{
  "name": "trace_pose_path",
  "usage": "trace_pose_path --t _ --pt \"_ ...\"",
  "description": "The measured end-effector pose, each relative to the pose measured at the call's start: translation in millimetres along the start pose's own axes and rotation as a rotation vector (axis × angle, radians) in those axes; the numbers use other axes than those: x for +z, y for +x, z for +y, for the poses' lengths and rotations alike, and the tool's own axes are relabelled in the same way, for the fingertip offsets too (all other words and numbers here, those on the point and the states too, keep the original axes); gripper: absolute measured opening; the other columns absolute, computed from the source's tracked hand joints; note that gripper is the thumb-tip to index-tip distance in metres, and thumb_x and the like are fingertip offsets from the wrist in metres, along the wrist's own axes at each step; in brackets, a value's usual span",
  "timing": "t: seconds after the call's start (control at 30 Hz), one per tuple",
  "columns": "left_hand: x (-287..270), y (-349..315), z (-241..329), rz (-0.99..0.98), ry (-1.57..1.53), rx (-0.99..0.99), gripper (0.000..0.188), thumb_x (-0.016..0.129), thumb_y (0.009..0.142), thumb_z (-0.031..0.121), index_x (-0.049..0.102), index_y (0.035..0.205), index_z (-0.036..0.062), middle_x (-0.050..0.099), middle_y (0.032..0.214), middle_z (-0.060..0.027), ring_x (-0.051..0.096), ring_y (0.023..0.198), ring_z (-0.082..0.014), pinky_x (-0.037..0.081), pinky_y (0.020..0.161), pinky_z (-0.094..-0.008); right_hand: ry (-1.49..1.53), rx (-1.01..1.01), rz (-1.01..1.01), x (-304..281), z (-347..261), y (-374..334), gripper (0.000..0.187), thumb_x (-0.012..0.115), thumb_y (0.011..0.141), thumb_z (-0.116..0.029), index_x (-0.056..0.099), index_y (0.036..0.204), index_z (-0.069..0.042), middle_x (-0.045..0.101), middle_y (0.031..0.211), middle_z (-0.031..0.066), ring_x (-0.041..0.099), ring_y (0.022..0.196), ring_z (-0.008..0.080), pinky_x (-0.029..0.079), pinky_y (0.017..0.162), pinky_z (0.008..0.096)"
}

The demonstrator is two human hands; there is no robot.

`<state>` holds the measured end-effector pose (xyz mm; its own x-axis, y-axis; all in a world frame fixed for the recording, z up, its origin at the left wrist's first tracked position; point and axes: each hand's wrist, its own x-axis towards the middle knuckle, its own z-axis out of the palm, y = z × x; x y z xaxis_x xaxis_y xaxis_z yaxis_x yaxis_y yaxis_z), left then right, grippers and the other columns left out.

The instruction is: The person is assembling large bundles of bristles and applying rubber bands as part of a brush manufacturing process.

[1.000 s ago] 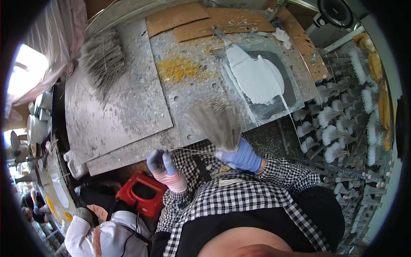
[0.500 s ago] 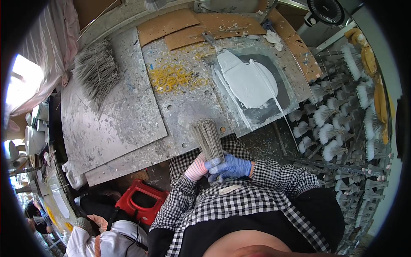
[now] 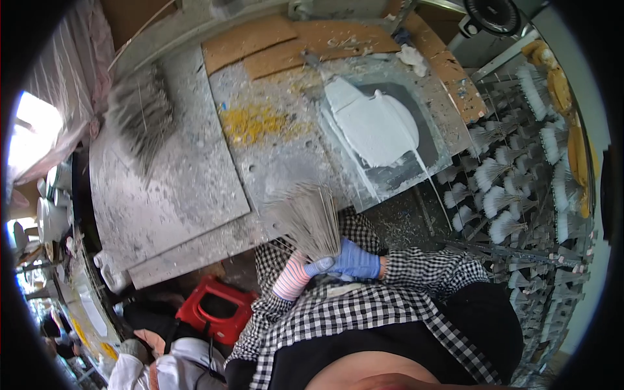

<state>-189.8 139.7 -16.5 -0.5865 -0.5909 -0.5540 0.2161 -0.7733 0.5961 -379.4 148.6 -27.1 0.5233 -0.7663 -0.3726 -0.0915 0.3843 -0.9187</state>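
Note:
Both my hands hold a bundle of thin grey wire-like strands (image 3: pixel 311 218) by its lower end, at the table's near edge. Its upper ends spread in a loose fan over the grey board. My left hand (image 3: pixel 292 276), in a pink-and-white striped glove, closes on the bundle's left side. My right hand (image 3: pixel 356 260), in a blue glove, grips it from the right. A larger heap of similar strands (image 3: pixel 142 120) lies on the far left of the table. Yellow rubber bands (image 3: pixel 255 122) are scattered mid-table. White paste (image 3: pixel 377 127) is spread on a dark plate, right.
Brown cardboard sheets (image 3: pixel 250 42) line the table's far side. Racks of white-tipped strand fans (image 3: pixel 504 175) stand to the right. A red plastic stool (image 3: pixel 214 309) is at lower left, beside another person in a white top (image 3: pixel 172 370). A black fan (image 3: pixel 493 16) is far right.
The bundle, compact and narrow before, has splayed into a wide fan toward the left. My left hand has tilted and moved slightly down and left. The view has shifted a little.

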Motion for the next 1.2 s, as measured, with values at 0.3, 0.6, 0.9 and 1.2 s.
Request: trace_pose_path --t 0.3,0.6,0.9,1.2 --pt "-14.7 19.6 2.6 -0.028 -0.006 0.095 0.06 0.072 0.091 0.031 0.05 0.137 -0.0004 0.066 0.119 -0.012 0.066 0.099 -0.0195 0.054 0.089 -0.0302 0.489 0.339 -0.149 -25.3 23.9 15.2 0.04 0.078 0.084 -0.022 0.064 0.117 -0.004 0.069 0.087 0.0075 0.071 0.083 0.0158 0.052 0.056 0.0241" --pt "4.0 19.4 26.2 -0.106 0.107 0.142 0.051 0.072 0.092 0.032 0.056 0.129 0.0005 0.068 0.113 -0.0135 0.068 0.101 -0.0248 0.057 0.088 -0.0384 0.406 0.268 -0.197 -15.1 -39.5 1.1 0.053 0.077 0.088 -0.031 0.054 0.127 -0.004 0.065 0.108 0.0112 0.072 0.092 0.0214 0.058 0.065 0.0273" --pt "-9.3 1.3 -13.0 0.133 0.267 0.14 0.081 0.078 0.085 0.044 0.048 0.14 -0.007 0.059 0.134 -0.0192 0.053 0.129 -0.0256 0.04 0.111 -0.0374 0.529 0.296 -0.095 -18.2 -8.0 3.1 0.018 0.075 0.087 -0.015 0.065 0.098 -0.006 0.064 0.082 0.002 0.061 0.062 0.0097 0.05 0.051 0.022" --pt "41.3 -7.6 113.3 -0.256 0.23 0.443 0.067 0.087 0.071 0.02 0.057 0.128 0.0013 0.069 0.112 -0.0105 0.068 0.106 -0.0228 0.055 0.091 -0.0368 -0.219 -0.501 -0.262 -16.6 -44.8 35.2 0.054 0.084 0.077 -0.024 0.059 0.119 -0.001 0.065 0.099 0.0086 0.065 0.096 0.0241 0.055 0.087 0.0367"
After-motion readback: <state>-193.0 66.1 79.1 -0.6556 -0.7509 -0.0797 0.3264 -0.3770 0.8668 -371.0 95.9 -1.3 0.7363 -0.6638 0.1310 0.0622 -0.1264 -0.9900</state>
